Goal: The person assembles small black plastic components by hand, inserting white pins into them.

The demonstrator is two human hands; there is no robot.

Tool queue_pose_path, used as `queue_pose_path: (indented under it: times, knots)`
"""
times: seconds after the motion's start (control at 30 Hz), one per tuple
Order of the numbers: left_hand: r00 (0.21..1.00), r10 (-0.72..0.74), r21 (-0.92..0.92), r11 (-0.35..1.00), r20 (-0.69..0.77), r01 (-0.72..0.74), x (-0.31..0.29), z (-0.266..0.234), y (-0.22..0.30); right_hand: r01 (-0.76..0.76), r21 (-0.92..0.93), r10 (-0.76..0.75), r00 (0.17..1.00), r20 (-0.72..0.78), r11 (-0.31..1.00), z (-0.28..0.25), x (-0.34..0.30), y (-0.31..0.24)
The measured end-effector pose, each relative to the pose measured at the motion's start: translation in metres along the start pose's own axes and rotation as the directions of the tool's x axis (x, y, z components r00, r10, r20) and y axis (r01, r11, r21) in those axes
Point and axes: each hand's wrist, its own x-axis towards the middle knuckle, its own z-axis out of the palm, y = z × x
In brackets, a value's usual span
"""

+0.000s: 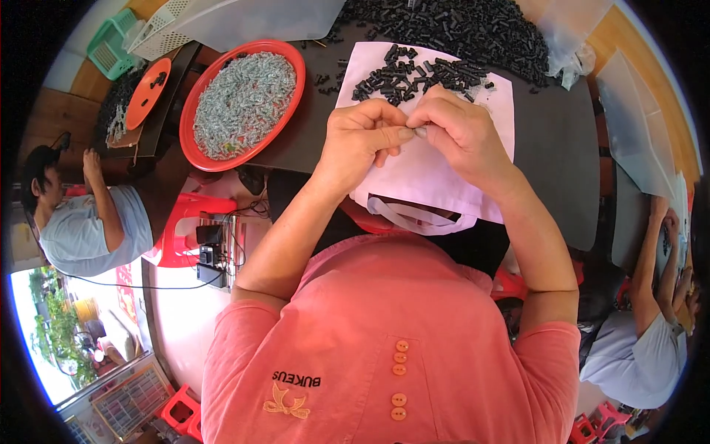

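Both of my hands meet over a pale pink cloth bag [436, 181] spread on the dark table. My left hand [361, 140] is closed, its thumb and forefinger pinched together. My right hand [464, 137] is closed too, its fingertips touching those of the left. Whatever sits between the fingertips is too small and covered to make out. Just beyond my hands, a loose pile of small black tubular parts [396, 78] lies on the bag. The bag's strap loops [425, 222] hang at the table's near edge.
A red round tray [188, 133] full of small clear and silvery pieces stands to the left. A large heap of black parts [473, 29] covers the table's far side. Translucent plastic bins [262, 18] rise behind. Co-workers sit at left [96, 229] and right [640, 351].
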Motion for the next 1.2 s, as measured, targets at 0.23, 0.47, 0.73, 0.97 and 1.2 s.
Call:
queue_pose_path:
  times: [0.23,0.47,0.73,0.97,1.2]
  knots:
    - [1.0,-0.004,0.02,1.0,0.01,0.003,0.0001,-0.0007,-0.0008,-0.006,0.049,0.006,1.0,0.008,0.999,0.0004,-0.0008,-0.0011]
    - [1.0,-0.002,0.05,0.999,-0.001,0.002,-0.0005,0.0012,-0.0001,0.031,0.072,-0.031,1.0,-0.003,0.997,0.0043,-0.0018,0.0008]
    - [1.0,-0.004,0.043,0.999,-0.012,0.004,-0.001,-0.0001,-0.0004,-0.009,0.097,0.01,1.0,-0.015,0.995,0.0072,-0.0026,0.002]
    - [1.0,0.0,-0.008,1.0,-0.018,0.0,0.0,0.0021,-0.0009,-0.043,0.117,0.054,0.995,-0.087,0.992,0.0081,-0.0022,0.0032]
    - [0.999,-0.002,-0.014,1.0,-0.032,0.002,0.0001,0.0006,-0.0026,-0.067,0.095,0.075,0.993,-0.086,0.993,0.0062,-0.0008,0.0014]
